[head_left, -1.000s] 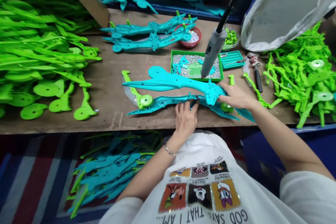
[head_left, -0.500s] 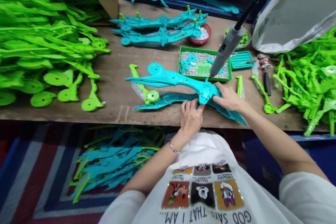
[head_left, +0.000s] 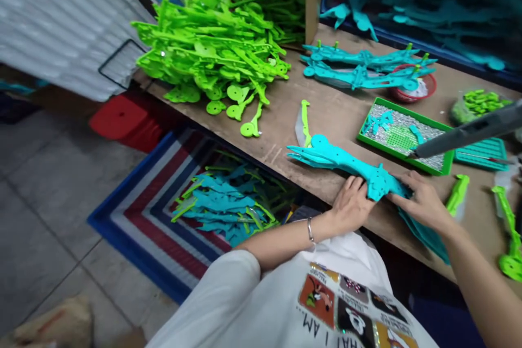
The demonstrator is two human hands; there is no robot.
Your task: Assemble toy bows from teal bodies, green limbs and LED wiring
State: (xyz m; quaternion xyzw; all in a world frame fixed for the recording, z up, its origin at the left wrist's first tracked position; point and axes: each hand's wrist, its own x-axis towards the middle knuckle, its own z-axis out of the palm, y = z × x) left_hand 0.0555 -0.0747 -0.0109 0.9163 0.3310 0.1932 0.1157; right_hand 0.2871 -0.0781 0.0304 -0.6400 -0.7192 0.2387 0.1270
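Tabletop carries green parts pile, far left. Left hand and right hand both clamp teal shell, near edge.

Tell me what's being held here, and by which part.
A long turquoise part, near its raised middle: the right hand grips it just right of there; the left hand rests against its near edge, just left.

Bright green parts heap at the table's left end; near its far edge sits a red basket. Below the near edge, a striped container stands beside a red stool.
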